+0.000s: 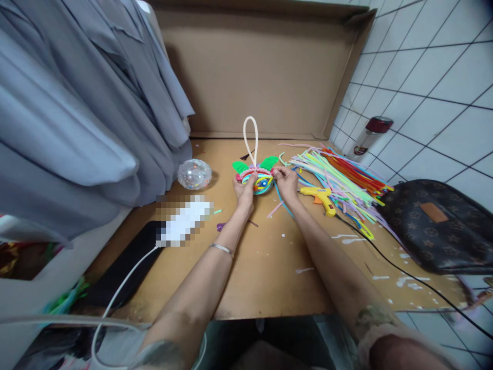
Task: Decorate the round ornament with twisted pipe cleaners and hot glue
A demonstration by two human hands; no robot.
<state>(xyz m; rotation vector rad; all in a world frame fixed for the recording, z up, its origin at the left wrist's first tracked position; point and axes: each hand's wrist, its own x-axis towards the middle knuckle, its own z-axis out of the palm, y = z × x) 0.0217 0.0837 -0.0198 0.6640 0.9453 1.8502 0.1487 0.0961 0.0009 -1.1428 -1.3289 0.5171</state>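
Observation:
Near the middle of the table, a colourful pipe-cleaner ornament [263, 183] with green leaf-like pieces on top is between my hands. A white loop [250, 123] stands up from its top. My left hand [245, 191] grips the ornament's left side, thumb across its front. At the right edge, my right hand [286, 181] has its fingertips pinched by a small pink-red part of the ornament. A blue strand [283, 200] hangs down beside my right hand. Close by, to the right, lies a yellow glue gun [319, 198], nozzle towards my right wrist.
Bundled pipe cleaners [335, 172] spread at the right, near a black patterned bag [435, 226] and a bottle [367, 136]. The glue gun's black cord [389, 259] runs to the right edge. A clear ball [194, 173] and a black pad [127, 264] are at left. Cardboard [254, 67] stands behind.

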